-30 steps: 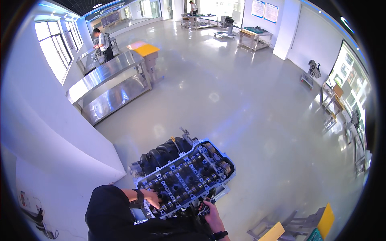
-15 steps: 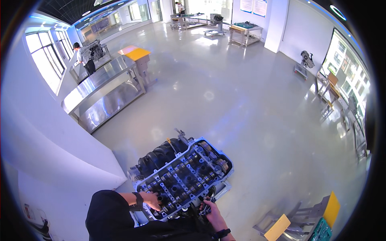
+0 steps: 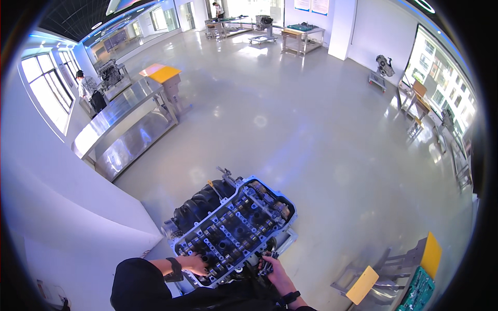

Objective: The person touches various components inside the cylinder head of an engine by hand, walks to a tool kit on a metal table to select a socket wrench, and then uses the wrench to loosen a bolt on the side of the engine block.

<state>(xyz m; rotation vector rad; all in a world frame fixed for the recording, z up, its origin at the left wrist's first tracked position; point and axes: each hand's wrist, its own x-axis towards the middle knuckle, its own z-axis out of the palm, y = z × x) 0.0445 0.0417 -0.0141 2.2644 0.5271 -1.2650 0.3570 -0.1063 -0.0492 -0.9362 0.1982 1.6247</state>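
Observation:
Below me stands an engine (image 3: 234, 231) with its top cover off, its camshafts, bearing caps and round wells exposed inside a silvery rim. My left hand (image 3: 195, 265) reaches over the near left corner, fingers curled down among the camshaft parts. The fingertips are partly hidden, and whatever they grip is too small to make out. Beside the engine's near right edge, my right hand (image 3: 275, 268) is closed around a bunch of small dark metal bolts (image 3: 266, 264). A black ribbed intake manifold (image 3: 199, 205) runs along the engine's far left side, with a yellow-topped dipstick (image 3: 213, 185) near it.
A white pillar (image 3: 114, 217) rises close on my left. Beyond it stands a steel workbench (image 3: 122, 111), with a person (image 3: 91, 93) near another engine (image 3: 110, 73). At lower right are a yellow-topped chair (image 3: 362, 285) and a green tray of parts (image 3: 418, 288).
The view has shifted slightly, so the room sits a little further left and higher. My left hand has shifted slightly over the engine's near corner; my right hand keeps its hold on the bolts.

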